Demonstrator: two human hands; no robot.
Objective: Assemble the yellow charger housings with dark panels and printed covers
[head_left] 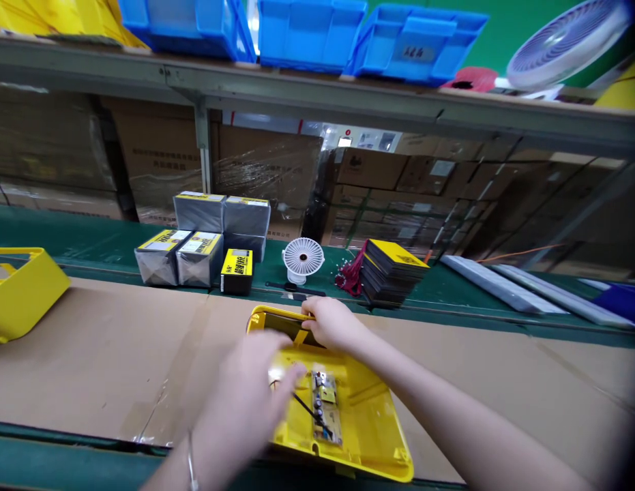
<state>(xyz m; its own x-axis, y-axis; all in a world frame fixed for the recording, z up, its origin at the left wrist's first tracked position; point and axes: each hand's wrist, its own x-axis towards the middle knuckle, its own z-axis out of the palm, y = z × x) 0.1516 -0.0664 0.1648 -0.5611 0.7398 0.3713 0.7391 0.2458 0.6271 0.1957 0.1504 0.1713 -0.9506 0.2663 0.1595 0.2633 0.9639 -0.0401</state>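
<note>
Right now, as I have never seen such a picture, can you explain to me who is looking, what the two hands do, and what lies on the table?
The single picture comes from a camera worn on a person's head, looking forward and down, so the two bare hands are that person's own. They work over a yellow shell, an open plastic housing on cardboard, with a small circuit board inside. The right hand grips the shell's far edge. The left hand is blurred; its fingers reach near the board, and whether it holds anything cannot be told. Behind lie wrapped boxes, a small white fan, a stack of black and yellow booklets, and at far left another yellow part. Blue bins stand on the shelf above.
</note>
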